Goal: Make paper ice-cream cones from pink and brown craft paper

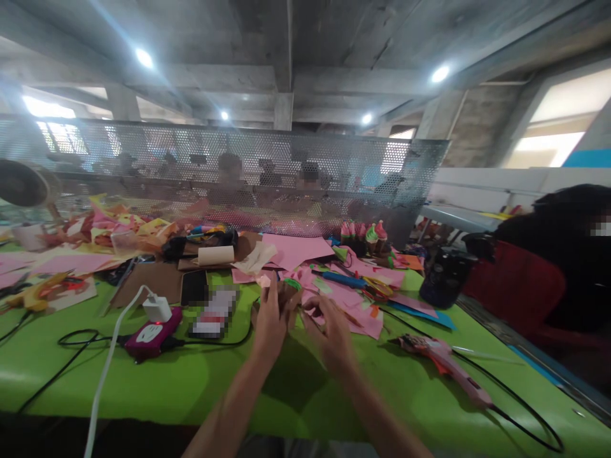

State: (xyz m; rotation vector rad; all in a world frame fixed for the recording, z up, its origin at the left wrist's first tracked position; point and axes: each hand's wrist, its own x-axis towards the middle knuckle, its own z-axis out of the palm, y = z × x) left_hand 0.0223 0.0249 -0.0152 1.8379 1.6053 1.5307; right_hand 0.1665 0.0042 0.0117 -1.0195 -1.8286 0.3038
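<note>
Both my hands meet over the green table (200,381) near its middle. My left hand (271,318) has its fingers up and pressed against a small brown paper piece (287,294) with a green scrap on top. My right hand (331,327) curls beside it, fingertips touching the same piece from the right. Pink paper sheets (353,299) lie just behind and to the right of the hands. Motion smear hides the exact grip.
A pink glue gun (442,356) with a black cord lies at right. A pink power strip (151,337) with a white plug, a dark phone (194,287) and black cables sit at left. Coloured paper scraps pile up before a perforated metal screen (238,172). A person (568,254) sits at far right.
</note>
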